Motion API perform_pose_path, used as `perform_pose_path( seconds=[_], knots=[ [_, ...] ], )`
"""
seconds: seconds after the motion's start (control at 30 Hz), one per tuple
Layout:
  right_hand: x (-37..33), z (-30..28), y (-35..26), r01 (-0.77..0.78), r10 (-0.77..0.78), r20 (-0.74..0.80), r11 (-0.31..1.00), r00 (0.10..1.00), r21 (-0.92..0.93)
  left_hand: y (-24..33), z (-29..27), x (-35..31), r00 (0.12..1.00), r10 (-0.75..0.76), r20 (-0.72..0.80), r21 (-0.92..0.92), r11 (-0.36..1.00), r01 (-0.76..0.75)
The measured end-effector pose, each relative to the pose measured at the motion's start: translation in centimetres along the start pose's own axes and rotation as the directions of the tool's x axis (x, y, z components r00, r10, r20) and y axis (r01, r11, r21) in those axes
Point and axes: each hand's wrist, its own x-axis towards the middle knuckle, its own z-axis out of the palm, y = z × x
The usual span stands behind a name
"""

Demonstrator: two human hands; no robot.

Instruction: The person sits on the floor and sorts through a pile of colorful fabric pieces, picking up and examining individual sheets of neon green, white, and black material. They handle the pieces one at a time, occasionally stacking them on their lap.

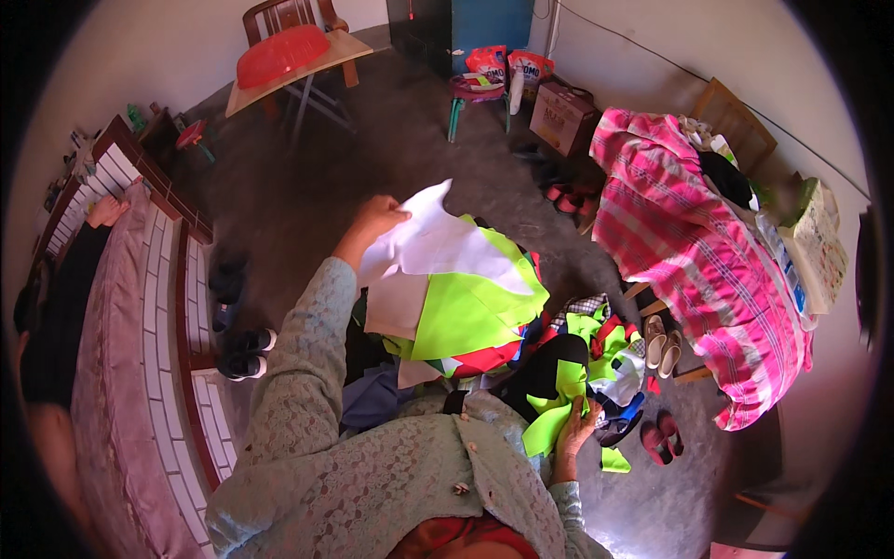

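Note:
My left hand point(377, 222) pinches the edge of a white cloth piece point(419, 233), raising it above a heap of fabric pieces. Just under it lies a large neon-green cloth piece point(470, 315), with a beige piece point(396, 306) beside it and red fabric point(486, 359) showing below. Lower and to the right, my right hand point(575, 427) is closed on a neon-green cloth scrap point(548, 430). Around that hand is a second heap of scraps in green, red, black and checked cloth point(589, 306). A small green scrap point(614, 460) lies on the floor near it.
A pink plaid cloth point(689, 252) drapes over furniture at right, near beige shoes point(662, 345) and dark red slippers point(660, 438). At left, another person's hand point(107, 212) rests by a brick-edged bed point(163, 345). A red basin point(282, 56) sits on a far table point(343, 47).

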Motion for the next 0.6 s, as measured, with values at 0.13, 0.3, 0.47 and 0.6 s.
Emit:
perform_pose_path(
  seconds=[0.13,0.3,0.47,0.6],
  knots=[
    [0.0,0.0,-0.8,0.011,-0.011,-0.001,1.000,1.000,-0.014,-3.2,-0.3,-2.6,0.988,-0.061,0.145,-0.228,0.969,0.093],
    [0.1,0.0,-0.7,0.009,-0.010,-0.003,0.998,1.000,-0.064,-2.7,-1.1,-6.0,0.955,-0.216,0.203,-0.429,0.857,0.285],
    [0.1,-0.2,-1.1,0.019,-0.019,0.002,0.999,1.000,-0.041,-4.9,-1.4,-6.3,0.961,-0.160,0.224,-0.376,0.896,0.237],
    [0.2,0.0,-0.2,0.044,-0.045,-0.007,0.996,0.999,-0.077,-2.2,-2.5,-6.5,0.992,-0.033,0.119,-0.467,0.880,0.085]
  ],
)
